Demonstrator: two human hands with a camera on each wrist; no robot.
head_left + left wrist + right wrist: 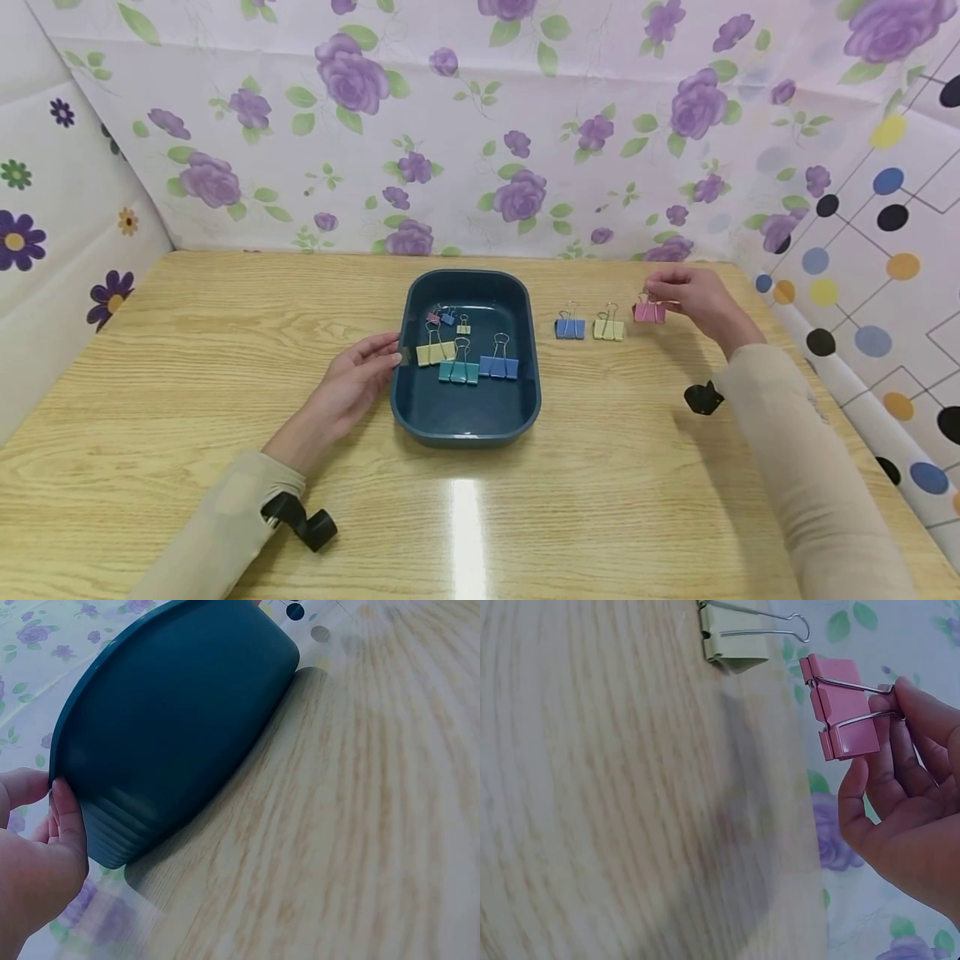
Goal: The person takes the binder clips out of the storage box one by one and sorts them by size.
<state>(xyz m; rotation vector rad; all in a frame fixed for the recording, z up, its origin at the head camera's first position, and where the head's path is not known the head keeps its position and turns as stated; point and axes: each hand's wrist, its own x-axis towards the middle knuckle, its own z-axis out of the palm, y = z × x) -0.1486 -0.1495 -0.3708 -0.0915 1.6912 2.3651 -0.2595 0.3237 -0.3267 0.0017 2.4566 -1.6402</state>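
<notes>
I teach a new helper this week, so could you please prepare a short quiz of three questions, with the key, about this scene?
1. True or false: the left hand pinches the rim of the tray.
2. Which colour is the clip that the right hand holds: a) green, b) pink, c) blue?
3. How many clips lie inside the tray?
Key: 1 true; 2 b; 3 six.
</notes>
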